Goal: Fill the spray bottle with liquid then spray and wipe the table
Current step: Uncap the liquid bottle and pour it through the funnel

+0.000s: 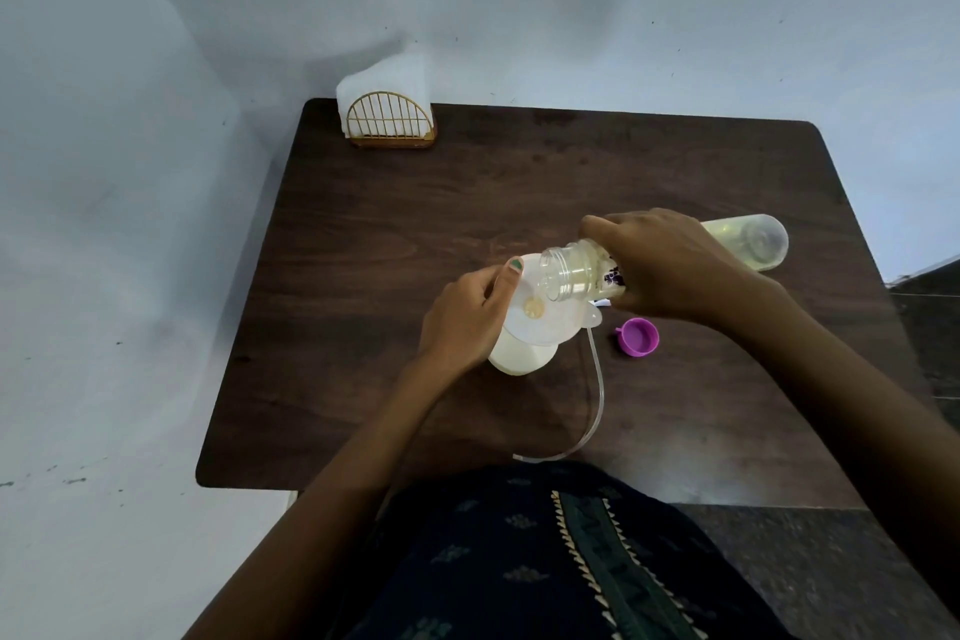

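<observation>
A dark wooden table (pixel 363 244) stands in a corner of pale blue walls, a napkin holder (pixel 389 122) at its 11 o'clock corner. The left hand (pixel 465 317) grips a funnel (pixel 540 307) atop the white spray bottle (pixel 519 359) at table centre. The right hand (pixel 670 265) grasps a clear bottle (pixel 571 270), tipped with its mouth over the funnel, yellowish liquid inside. A purple cap (pixel 640 337) lies at 4 o'clock of the funnel, a tube (pixel 592 405) at 6.

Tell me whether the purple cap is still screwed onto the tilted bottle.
No: the purple cap lies on the table, and the bottle's mouth is open over the funnel.
</observation>
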A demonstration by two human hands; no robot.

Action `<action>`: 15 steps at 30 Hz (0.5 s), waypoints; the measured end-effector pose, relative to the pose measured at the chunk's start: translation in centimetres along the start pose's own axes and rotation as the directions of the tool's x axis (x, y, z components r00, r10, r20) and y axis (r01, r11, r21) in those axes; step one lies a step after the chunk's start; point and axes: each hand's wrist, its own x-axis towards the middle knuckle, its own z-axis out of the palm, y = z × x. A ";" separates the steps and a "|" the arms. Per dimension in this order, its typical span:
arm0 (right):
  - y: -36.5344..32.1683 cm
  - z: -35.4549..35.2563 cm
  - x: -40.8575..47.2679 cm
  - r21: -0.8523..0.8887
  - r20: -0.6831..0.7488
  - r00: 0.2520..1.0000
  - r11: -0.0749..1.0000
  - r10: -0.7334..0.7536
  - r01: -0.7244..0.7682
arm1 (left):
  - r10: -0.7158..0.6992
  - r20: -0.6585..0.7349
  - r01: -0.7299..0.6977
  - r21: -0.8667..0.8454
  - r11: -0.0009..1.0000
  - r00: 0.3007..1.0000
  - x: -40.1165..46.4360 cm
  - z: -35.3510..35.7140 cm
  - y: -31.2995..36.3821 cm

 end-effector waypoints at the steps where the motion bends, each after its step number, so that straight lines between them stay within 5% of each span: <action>1: 0.0 0.0 0.0 -0.001 0.000 1.000 1.000 0.000 0.000 | 0.001 0.000 -0.001 0.002 1.000 1.000 0.0 0.0 0.0; 15: 0.0 0.0 0.1 -0.014 -0.003 1.000 1.000 -0.009 0.009 | 0.008 -0.004 -0.008 0.009 1.000 1.000 0.0 -0.1 0.3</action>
